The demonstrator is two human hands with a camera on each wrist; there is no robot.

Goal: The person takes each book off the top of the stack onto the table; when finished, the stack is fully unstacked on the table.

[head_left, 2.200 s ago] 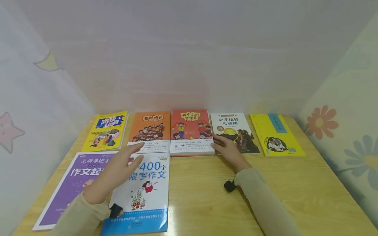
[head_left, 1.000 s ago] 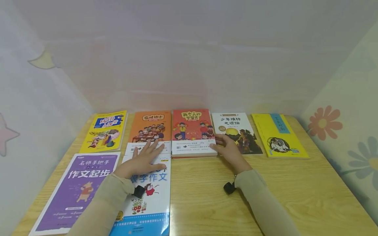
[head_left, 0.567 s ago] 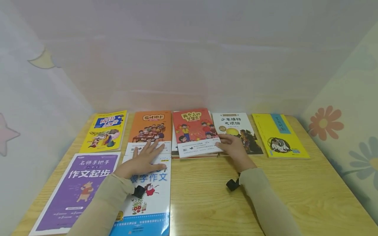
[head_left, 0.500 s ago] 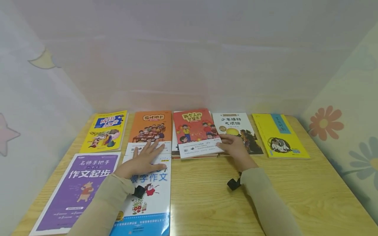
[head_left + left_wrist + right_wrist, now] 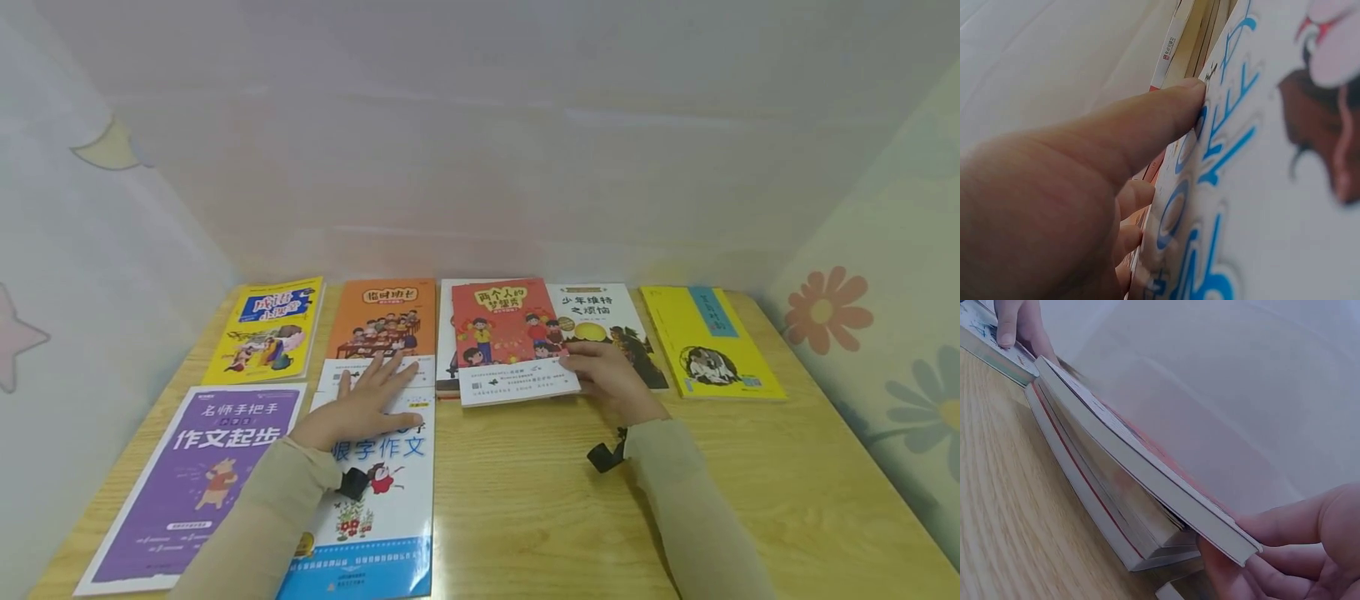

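My right hand [image 5: 611, 379] grips the right edge of a red paperback [image 5: 506, 333], thumb on top and fingers [image 5: 1285, 556] underneath. The red book [image 5: 1141, 456] is tilted up off the stack of books [image 5: 1104, 512] beneath it and hangs over to the right; a strip of that stack [image 5: 445, 329] shows at its left. My left hand [image 5: 360, 404] lies flat with straight fingers across the bottom of an orange book [image 5: 382, 321] and the top of a blue-and-white workbook [image 5: 375, 500]. In the left wrist view the thumb [image 5: 1147, 125] rests on that workbook's cover [image 5: 1260, 187].
On the wooden table [image 5: 525, 517] also lie a yellow book [image 5: 270, 329] at back left, a purple workbook [image 5: 198, 475] at front left, a white book [image 5: 600, 308] partly under the red one, and a yellow book [image 5: 705, 342] at the right. Curtain walls close in three sides.
My left hand moved forward and settled flat on the orange book and workbook. My right hand took the red book's edge, lifted it and slid it right, uncovering the stack below.
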